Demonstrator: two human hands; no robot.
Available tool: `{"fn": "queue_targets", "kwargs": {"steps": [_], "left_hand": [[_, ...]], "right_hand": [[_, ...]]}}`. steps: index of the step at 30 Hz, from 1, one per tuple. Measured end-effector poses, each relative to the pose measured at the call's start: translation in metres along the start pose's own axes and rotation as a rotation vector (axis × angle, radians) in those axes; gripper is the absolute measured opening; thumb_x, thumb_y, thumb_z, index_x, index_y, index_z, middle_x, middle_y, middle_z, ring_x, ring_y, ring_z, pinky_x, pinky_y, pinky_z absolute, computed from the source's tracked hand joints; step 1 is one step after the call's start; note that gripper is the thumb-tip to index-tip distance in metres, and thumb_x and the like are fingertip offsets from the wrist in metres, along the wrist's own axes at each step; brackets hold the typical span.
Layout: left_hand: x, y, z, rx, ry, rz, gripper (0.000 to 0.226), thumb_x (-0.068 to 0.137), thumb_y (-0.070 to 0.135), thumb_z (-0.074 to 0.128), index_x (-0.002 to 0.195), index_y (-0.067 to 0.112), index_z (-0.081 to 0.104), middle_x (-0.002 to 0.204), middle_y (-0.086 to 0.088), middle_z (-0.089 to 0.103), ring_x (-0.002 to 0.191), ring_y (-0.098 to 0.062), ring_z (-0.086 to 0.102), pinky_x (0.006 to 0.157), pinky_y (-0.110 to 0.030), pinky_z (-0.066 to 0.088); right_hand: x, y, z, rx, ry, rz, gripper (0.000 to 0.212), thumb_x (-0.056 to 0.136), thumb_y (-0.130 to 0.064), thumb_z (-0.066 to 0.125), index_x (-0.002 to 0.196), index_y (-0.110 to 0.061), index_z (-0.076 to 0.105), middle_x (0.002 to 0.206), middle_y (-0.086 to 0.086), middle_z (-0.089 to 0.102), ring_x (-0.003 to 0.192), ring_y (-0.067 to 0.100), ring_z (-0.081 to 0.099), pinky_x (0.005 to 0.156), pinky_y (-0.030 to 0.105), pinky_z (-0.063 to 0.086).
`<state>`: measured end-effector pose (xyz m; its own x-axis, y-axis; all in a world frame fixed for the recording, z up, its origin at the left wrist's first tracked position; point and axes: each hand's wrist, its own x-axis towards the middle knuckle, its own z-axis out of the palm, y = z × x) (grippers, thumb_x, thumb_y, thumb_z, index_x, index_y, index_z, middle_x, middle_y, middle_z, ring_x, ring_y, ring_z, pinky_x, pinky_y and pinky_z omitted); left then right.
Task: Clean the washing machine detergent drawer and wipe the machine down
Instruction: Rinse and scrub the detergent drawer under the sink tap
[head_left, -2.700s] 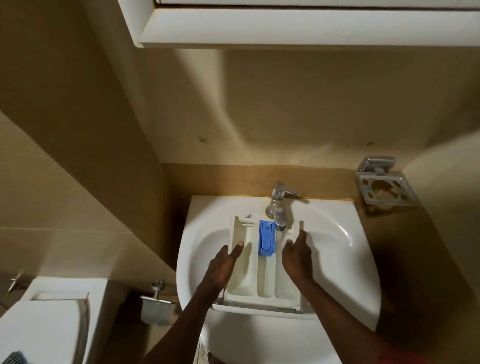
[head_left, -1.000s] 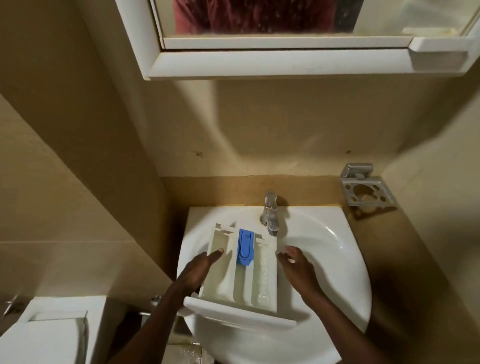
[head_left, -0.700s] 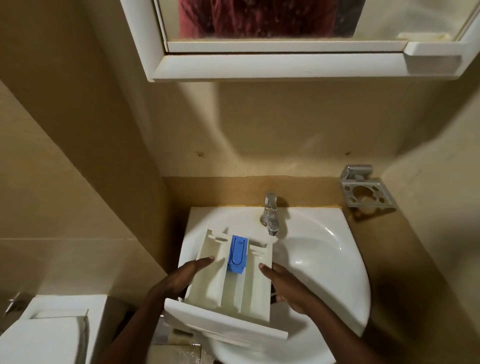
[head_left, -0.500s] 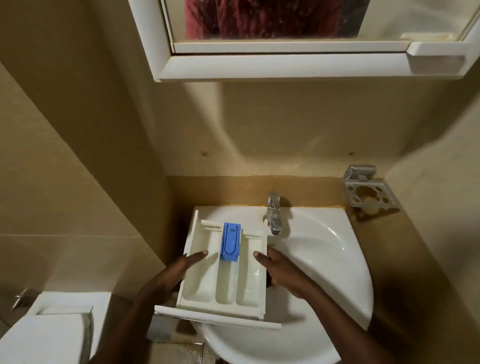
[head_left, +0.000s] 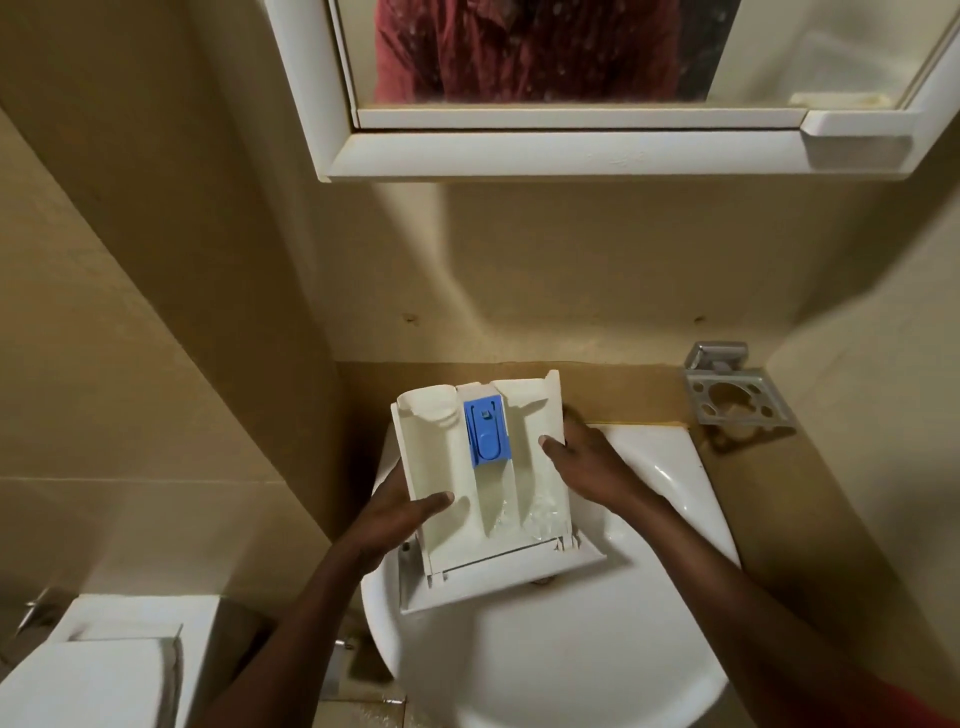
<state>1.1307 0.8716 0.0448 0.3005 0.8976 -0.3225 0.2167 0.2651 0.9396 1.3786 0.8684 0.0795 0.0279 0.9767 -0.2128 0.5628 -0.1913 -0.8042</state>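
Detergent drawer (head_left: 441, 457) gripped, tilted above sink (head_left: 545, 654).
Left hand (head_left: 395, 525) and right hand (head_left: 592, 467) clamped on side walls, fingers (head_left: 574, 426) curled round. Hold front panel low over basin, tip steadily to drain residue from right compartment; grip firm, wet plastic probably slick.

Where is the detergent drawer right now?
Head view, centre: the detergent drawer is held up over the sink, toward its left rim, between the left hand and the right hand.

fingers of right hand (head_left: 592, 467) behind detergent drawer (head_left: 441, 457)
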Motion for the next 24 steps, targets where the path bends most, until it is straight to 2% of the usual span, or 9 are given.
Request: {"fn": "queue_targets", "kwargs": {"steps": [4, 7, 11, 13, 16, 17, 20, 23, 24], "left_hand": [[0.004, 0.003, 0.005, 0.125, 0.034, 0.049, 0.057, 0.083, 0.008, 0.071, 0.110, 0.050, 0.043, 0.111, 0.016, 0.061, 0.106, -0.014, 0.061, 0.088, -0.037, 0.054], [0.005, 0.006, 0.009, 0.235, 0.088, 0.085, 0.052, 0.075, 0.018, 0.065, 0.112, 0.045, 0.041, 0.114, 0.006, 0.059, 0.112, -0.025, 0.058, 0.096, -0.048, 0.051], [0.009, 0.008, 0.018, 0.342, 0.159, 0.194, 0.050, 0.085, -0.001, 0.062, 0.130, 0.015, 0.048, 0.110, 0.011, 0.050, 0.106, -0.022, 0.052, 0.093, -0.034, 0.045], [0.010, 0.010, 0.020, 0.400, 0.217, 0.216, 0.045, 0.088, -0.002, 0.058, 0.132, 0.002, 0.050, 0.113, 0.002, 0.053, 0.104, -0.024, 0.054, 0.090, -0.032, 0.045], [0.010, 0.007, 0.020, 0.436, 0.264, 0.240, 0.043, 0.085, 0.015, 0.052, 0.125, 0.001, 0.056, 0.110, -0.004, 0.060, 0.105, -0.031, 0.062, 0.087, -0.033, 0.048], [0.009, 0.005, 0.020, 0.448, 0.278, 0.243, 0.040, 0.087, 0.015, 0.052, 0.124, 0.002, 0.058, 0.109, -0.003, 0.061, 0.105, -0.032, 0.063, 0.087, -0.034, 0.049], [0.004, 0.004, 0.024, 0.462, 0.352, 0.276, 0.038, 0.091, 0.020, 0.053, 0.125, 0.004, 0.058, 0.106, -0.003, 0.061, 0.104, -0.031, 0.063, 0.087, -0.039, 0.053], [0.000, 0.003, 0.030, 0.479, 0.416, 0.323, 0.039, 0.094, 0.011, 0.056, 0.132, 0.003, 0.054, 0.106, -0.003, 0.060, 0.101, -0.030, 0.063, 0.083, -0.033, 0.050], [-0.001, 0.003, 0.032, 0.490, 0.439, 0.346, 0.040, 0.095, 0.009, 0.055, 0.134, 0.003, 0.052, 0.110, -0.006, 0.062, 0.102, -0.028, 0.063, 0.083, -0.030, 0.048]], "right_hand": [[-0.002, 0.009, -0.002, -0.055, 0.097, -0.017, 0.043, 0.095, -0.017, 0.047, 0.137, -0.023, 0.043, 0.115, -0.001, 0.064, 0.103, 0.021, 0.061, 0.086, 0.035, 0.050], [-0.005, 0.014, 0.000, -0.122, 0.172, -0.013, 0.032, 0.093, -0.015, 0.051, 0.124, -0.011, 0.052, 0.100, 0.005, 0.067, 0.090, 0.023, 0.063, 0.075, 0.035, 0.052], [-0.010, 0.018, 0.005, -0.086, 0.296, -0.004, 0.022, 0.092, -0.013, 0.053, 0.108, 0.001, 0.060, 0.091, 0.012, 0.069, 0.084, 0.026, 0.065, 0.071, 0.037, 0.053], [-0.013, 0.018, 0.008, -0.031, 0.344, -0.036, 0.023, 0.092, -0.011, 0.053, 0.113, -0.003, 0.059, 0.094, 0.009, 0.069, 0.085, 0.023, 0.065, 0.070, 0.032, 0.052], [-0.020, 0.021, 0.017, -0.003, 0.393, -0.059, 0.024, 0.093, -0.010, 0.053, 0.116, -0.008, 0.059, 0.087, 0.001, 0.065, 0.073, 0.009, 0.059, 0.058, 0.012, 0.042], [-0.021, 0.024, 0.021, 0.002, 0.415, -0.053, 0.021, 0.094, -0.012, 0.053, 0.114, -0.008, 0.060, 0.084, 0.000, 0.064, 0.071, 0.008, 0.058, 0.055, 0.010, 0.038], [-0.027, 0.030, 0.031, 0.041, 0.478, -0.060, 0.017, 0.096, -0.014, 0.053, 0.107, -0.007, 0.064, 0.085, 0.005, 0.068, 0.079, 0.018, 0.064, 0.063, 0.021, 0.041], [-0.034, 0.033, 0.035, 0.103, 0.515, -0.062, 0.017, 0.095, -0.012, 0.055, 0.082, -0.005, 0.064, 0.063, 0.004, 0.064, 0.059, 0.012, 0.060, 0.056, 0.027, 0.045], [-0.035, 0.035, 0.035, 0.120, 0.522, -0.044, 0.021, 0.095, -0.012, 0.056, 0.074, -0.009, 0.060, 0.053, -0.003, 0.059, 0.050, 0.006, 0.055, 0.052, 0.024, 0.044]]}}
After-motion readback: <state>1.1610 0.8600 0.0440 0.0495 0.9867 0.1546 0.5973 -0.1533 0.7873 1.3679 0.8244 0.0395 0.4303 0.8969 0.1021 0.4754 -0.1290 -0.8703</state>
